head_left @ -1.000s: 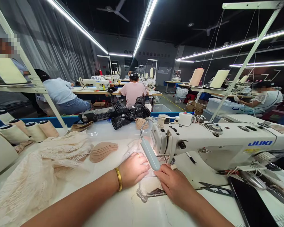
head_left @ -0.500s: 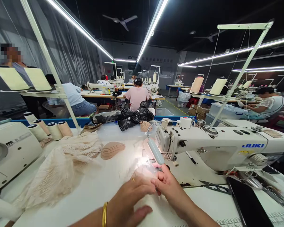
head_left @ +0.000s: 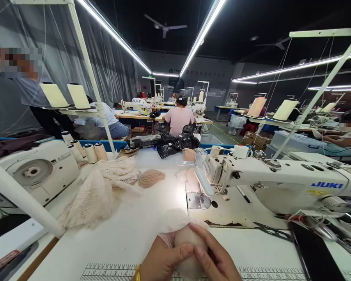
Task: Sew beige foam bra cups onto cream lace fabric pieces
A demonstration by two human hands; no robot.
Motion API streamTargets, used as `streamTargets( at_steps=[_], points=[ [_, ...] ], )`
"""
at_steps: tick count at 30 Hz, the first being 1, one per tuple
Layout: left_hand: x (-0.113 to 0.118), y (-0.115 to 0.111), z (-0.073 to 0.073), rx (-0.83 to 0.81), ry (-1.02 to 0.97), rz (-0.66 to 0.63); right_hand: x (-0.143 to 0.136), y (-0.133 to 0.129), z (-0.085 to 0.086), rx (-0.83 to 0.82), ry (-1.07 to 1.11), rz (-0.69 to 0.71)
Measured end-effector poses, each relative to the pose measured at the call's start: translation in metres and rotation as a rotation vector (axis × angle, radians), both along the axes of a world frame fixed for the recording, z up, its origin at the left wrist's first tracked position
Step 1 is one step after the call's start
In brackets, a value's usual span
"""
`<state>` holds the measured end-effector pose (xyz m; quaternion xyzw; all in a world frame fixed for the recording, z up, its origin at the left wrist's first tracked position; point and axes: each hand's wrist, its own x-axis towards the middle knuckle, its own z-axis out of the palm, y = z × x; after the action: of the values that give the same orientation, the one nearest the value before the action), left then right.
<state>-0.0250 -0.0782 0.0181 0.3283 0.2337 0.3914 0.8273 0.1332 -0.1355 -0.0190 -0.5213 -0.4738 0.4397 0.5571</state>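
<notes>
Close to the table's front edge, a pale beige bra cup (head_left: 187, 237) with thin sheer fabric (head_left: 174, 221) along its far side is held between both hands. My left hand (head_left: 161, 254) grips its left side, thumb laid across the front. From the right, my right hand (head_left: 218, 255) wraps the cup, its thumb close to the left one. The fingers beneath are hidden. Beyond the hands is the sewing machine (head_left: 269, 175), its lamp lighting the metal needle plate (head_left: 198, 200). Another beige cup piece (head_left: 192, 177) lies behind the needle area.
Lace fabric (head_left: 102, 195) is heaped at left beside a stack of beige cups (head_left: 152, 178). Thread cones (head_left: 90, 153) stand behind it. On the right lie black thread snips (head_left: 273, 231) and a phone (head_left: 314, 249). A ruler strip (head_left: 111, 271) runs along the front edge.
Both hands have come back from the needle area toward the front edge, bringing the cup with them, and now close around it. The view has turned slightly left.
</notes>
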Motion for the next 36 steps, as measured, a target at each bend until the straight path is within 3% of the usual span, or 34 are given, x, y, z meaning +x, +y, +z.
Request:
streamTargets(
  at_steps=[3,6,11,21,25,32,36],
  points=[
    [0.001,-0.005,0.001,-0.005,0.001,-0.063,0.009,0.007,0.01,-0.05,0.059,0.052],
    [0.001,-0.002,0.0,-0.012,0.021,0.056,0.009,0.009,0.004,-0.047,0.142,0.081],
    [0.005,0.004,-0.004,-0.056,0.027,0.329,0.001,0.008,-0.015,-0.031,0.245,0.004],
    [0.009,0.007,-0.004,-0.108,0.042,0.402,-0.005,0.019,-0.025,-0.048,0.496,-0.097],
    [0.009,0.009,-0.004,-0.118,0.042,0.382,-0.004,0.021,-0.027,-0.046,0.473,-0.116],
    [0.019,0.011,-0.003,-0.209,0.006,0.171,-0.003,0.019,-0.02,-0.059,0.382,-0.125],
    [0.024,0.014,0.008,-0.224,0.063,0.137,0.002,0.015,-0.025,-0.035,0.33,-0.052]
  ],
)
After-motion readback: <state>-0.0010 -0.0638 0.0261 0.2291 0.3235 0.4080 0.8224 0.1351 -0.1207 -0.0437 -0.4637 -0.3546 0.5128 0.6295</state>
